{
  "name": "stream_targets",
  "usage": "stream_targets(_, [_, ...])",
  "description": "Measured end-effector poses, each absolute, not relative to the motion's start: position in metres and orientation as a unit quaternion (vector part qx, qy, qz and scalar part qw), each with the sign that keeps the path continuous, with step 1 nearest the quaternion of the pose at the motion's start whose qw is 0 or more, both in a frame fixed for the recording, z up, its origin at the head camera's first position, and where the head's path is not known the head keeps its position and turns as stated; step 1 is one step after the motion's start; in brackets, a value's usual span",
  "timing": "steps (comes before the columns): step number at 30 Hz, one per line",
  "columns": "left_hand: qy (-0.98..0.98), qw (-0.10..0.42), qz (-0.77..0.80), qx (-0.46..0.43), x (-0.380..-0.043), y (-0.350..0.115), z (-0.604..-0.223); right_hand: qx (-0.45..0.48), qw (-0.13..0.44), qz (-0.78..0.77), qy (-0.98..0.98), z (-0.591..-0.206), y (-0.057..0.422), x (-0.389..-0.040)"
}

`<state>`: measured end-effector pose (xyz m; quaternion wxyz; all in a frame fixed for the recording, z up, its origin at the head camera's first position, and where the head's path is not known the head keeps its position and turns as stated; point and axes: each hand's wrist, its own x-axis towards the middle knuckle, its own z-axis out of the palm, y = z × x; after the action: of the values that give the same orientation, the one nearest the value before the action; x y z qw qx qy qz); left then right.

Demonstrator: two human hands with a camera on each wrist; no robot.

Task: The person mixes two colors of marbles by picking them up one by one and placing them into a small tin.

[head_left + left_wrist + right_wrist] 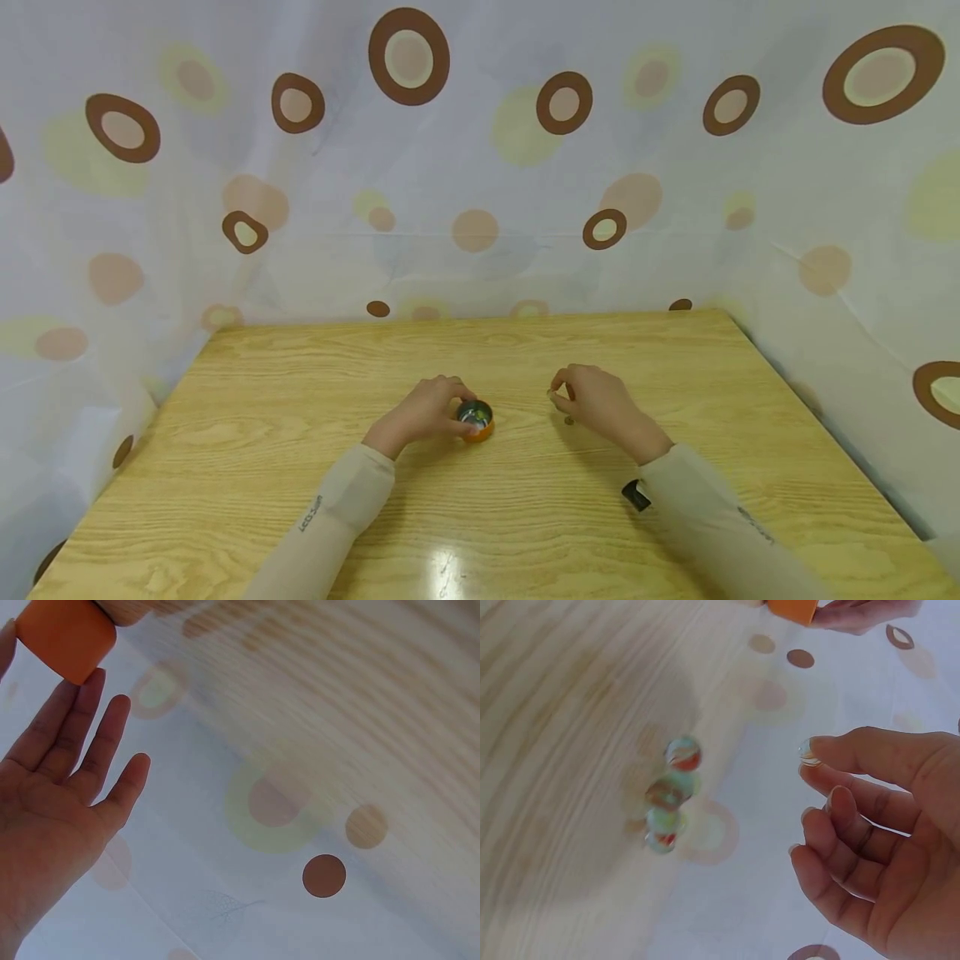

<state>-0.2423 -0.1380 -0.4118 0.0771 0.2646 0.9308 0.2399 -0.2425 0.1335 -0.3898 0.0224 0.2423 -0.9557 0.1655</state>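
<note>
In the head view my left hand [425,414] holds a small orange cup [482,435] with a shiny metal inside, thumb on one side and fingers on the other. Something small and greenish shows inside the cup. The cup's orange wall [67,637] also appears in the left wrist view. To its right, my right hand [597,406] pinches a clear glass marble [808,753] between thumb and index finger, above the table. Several more marbles with red, green and brown swirls, one a red-swirled marble [683,754], lie close together on the wood near that hand.
A light wooden table [337,367] bears the cup and the loose marbles. Cloth walls [465,275] with brown, peach and yellow spots stand along its back and sides. A small black object [636,495] shows by the right sleeve.
</note>
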Motion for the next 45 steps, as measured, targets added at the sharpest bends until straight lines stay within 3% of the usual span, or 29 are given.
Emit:
stream_targets(21, [0.928, 0.092, 0.251, 0.261, -0.24, -0.132, -0.413, 0.277, 0.01, 0.195, -0.941, -0.385, 0.083, -0.239])
stream_targets(45, [0.931, 0.061, 0.229, 0.279, -0.241, -0.137, -0.41, 0.314, -0.008, 0.179, -0.933, -0.384, 0.054, -0.242])
